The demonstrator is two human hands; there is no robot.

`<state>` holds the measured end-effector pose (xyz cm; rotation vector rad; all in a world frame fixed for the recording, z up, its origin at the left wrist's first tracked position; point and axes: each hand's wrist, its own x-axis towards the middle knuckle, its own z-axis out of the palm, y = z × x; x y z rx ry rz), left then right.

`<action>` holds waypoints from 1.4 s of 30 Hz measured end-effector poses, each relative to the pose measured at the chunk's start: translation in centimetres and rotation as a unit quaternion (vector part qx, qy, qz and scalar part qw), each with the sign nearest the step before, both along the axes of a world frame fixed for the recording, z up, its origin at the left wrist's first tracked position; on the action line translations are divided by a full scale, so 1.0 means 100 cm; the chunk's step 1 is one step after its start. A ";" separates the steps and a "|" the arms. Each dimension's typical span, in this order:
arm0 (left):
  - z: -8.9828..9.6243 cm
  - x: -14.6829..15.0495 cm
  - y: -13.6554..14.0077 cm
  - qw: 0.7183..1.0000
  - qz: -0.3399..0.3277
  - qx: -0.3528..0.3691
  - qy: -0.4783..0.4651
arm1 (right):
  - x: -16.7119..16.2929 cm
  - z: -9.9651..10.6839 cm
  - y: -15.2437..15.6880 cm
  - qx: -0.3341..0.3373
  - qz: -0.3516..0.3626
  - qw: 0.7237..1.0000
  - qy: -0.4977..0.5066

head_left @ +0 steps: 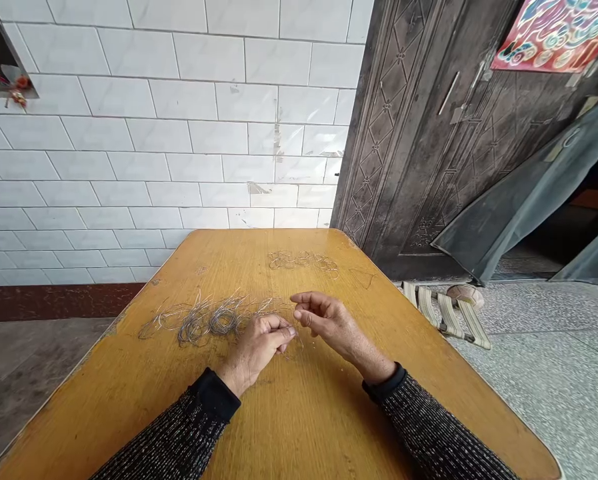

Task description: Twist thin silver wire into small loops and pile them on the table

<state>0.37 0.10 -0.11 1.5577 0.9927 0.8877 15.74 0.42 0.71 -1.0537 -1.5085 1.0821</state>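
Note:
My left hand [257, 345] is closed over the table, thumb pressed against the fingers on a thin wire [299, 339]. One end of that wire curves out to the right of the fingertips. Just beside it, my right hand [335, 325] faces inward with thumb and index finger apart, and nothing plainly shows between them. Left of my left hand lie tangled grey wire coils [223, 321], with loose pale ends sticking up. Partly behind my left fingers, more wire is hidden.
Farther back on the wooden table [229, 257] lie thin brownish wire loops [303, 261]. A single bent wire [363, 277] is near the right edge. A white tiled wall [199, 137] stands behind. On the floor at right is a low strapped stool [449, 315], near a dark carved door [399, 133].

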 end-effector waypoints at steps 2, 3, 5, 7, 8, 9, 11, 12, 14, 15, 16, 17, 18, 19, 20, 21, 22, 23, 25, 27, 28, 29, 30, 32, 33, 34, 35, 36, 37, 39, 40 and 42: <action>-0.002 0.001 0.000 1.000 -0.003 -0.002 -0.006 | -0.003 -0.001 0.000 0.006 0.003 1.000 -0.001; -0.003 0.001 0.001 1.000 -0.008 -0.005 -0.010 | -0.004 -0.001 0.000 0.007 0.003 1.000 0.002; -0.005 0.001 0.001 1.000 -0.021 -0.013 -0.018 | -0.005 -0.002 0.000 -0.007 0.011 1.000 0.020; -0.006 0.001 0.001 0.999 -0.034 -0.020 -0.021 | -0.005 -0.003 -0.001 -0.035 0.027 0.998 0.049; -0.006 0.002 0.000 0.999 -0.038 -0.021 -0.022 | -0.005 -0.003 -0.001 -0.050 0.034 0.996 0.067; -0.006 0.002 0.000 0.999 -0.040 -0.022 -0.024 | -0.005 -0.003 -0.001 -0.063 0.039 0.994 0.085; -0.005 0.001 0.000 0.998 -0.045 -0.026 -0.034 | -0.005 -0.003 -0.002 -0.087 0.043 0.988 0.120; -0.005 0.001 0.000 0.998 -0.048 -0.030 -0.041 | -0.006 -0.002 -0.003 -0.095 0.045 0.985 0.133; -0.005 0.000 0.000 0.996 -0.056 -0.040 -0.056 | -0.007 -0.001 -0.004 -0.094 0.046 0.984 0.142; -0.005 0.000 0.001 0.995 -0.059 -0.046 -0.061 | -0.007 -0.001 -0.004 -0.085 0.045 0.986 0.137; -0.005 -0.001 0.001 0.995 -0.060 -0.051 -0.065 | -0.008 -0.001 -0.004 -0.073 0.044 0.988 0.128; -0.005 -0.001 0.002 0.995 -0.059 -0.053 -0.067 | -0.008 0.000 -0.003 -0.061 0.040 0.990 0.119; -0.005 -0.001 0.002 0.995 -0.058 -0.054 -0.066 | -0.008 0.000 -0.003 -0.051 0.035 0.992 0.111; -0.005 -0.002 0.002 0.995 -0.057 -0.054 -0.065 | -0.008 -0.001 -0.002 -0.043 0.026 0.993 0.105; -0.005 -0.002 0.002 0.995 -0.055 -0.053 -0.062 | -0.008 -0.001 -0.001 -0.039 0.014 0.994 0.100; -0.004 -0.002 0.002 0.995 -0.053 -0.054 -0.061 | -0.008 -0.002 -0.001 -0.035 0.000 0.995 0.097; -0.004 -0.002 0.002 0.995 -0.050 -0.059 -0.060 | -0.008 -0.002 0.000 -0.032 -0.012 0.995 0.094; -0.003 -0.001 0.001 0.995 -0.046 -0.068 -0.060 | -0.008 -0.003 0.001 -0.030 -0.023 0.995 0.093; -0.002 -0.002 0.001 0.994 -0.039 -0.086 -0.062 | -0.008 -0.003 0.001 -0.029 -0.037 0.995 0.091; 0.000 -0.002 0.000 0.993 -0.036 -0.097 -0.062 | -0.007 -0.003 0.001 -0.033 -0.045 0.994 0.092; 0.000 -0.002 -0.001 0.992 -0.037 -0.099 -0.062 | -0.007 -0.003 0.001 -0.035 -0.048 0.994 0.094; 0.000 -0.003 -0.001 0.992 -0.037 -0.102 -0.063 | -0.006 -0.002 0.001 -0.037 -0.051 0.993 0.096; 0.001 -0.003 -0.001 0.992 -0.037 -0.106 -0.065 | -0.006 -0.002 0.001 -0.039 -0.054 0.993 0.100; 0.001 -0.003 -0.001 0.990 -0.037 -0.119 -0.070 | -0.005 -0.002 0.001 -0.039 -0.059 0.992 0.108; 0.001 -0.004 -0.001 0.989 -0.038 -0.125 -0.073 | -0.005 -0.002 0.001 -0.039 -0.061 0.991 0.112; 0.001 -0.004 -0.001 0.988 -0.039 -0.129 -0.076 | -0.004 -0.003 0.001 -0.040 -0.063 0.991 0.114; 0.000 -0.004 -0.001 0.987 -0.042 -0.131 -0.079 | -0.004 -0.003 0.002 -0.040 -0.064 0.991 0.114; 0.000 -0.005 -0.001 0.987 -0.045 -0.132 -0.081 | -0.004 -0.004 0.002 -0.040 -0.065 0.991 0.112; 0.001 -0.005 0.000 0.987 -0.048 -0.131 -0.082 | -0.004 -0.004 0.002 -0.040 -0.065 0.991 0.110; 0.001 -0.005 0.000 0.988 -0.053 -0.120 -0.078 | -0.004 -0.005 0.002 -0.039 -0.066 0.992 0.104; 0.002 -0.006 0.000 0.989 -0.054 -0.112 -0.075 | -0.004 -0.004 0.002 -0.040 -0.066 0.992 0.100; 0.003 -0.006 0.000 0.992 -0.052 -0.094 -0.071 | -0.005 -0.003 0.001 -0.041 -0.063 0.993 0.094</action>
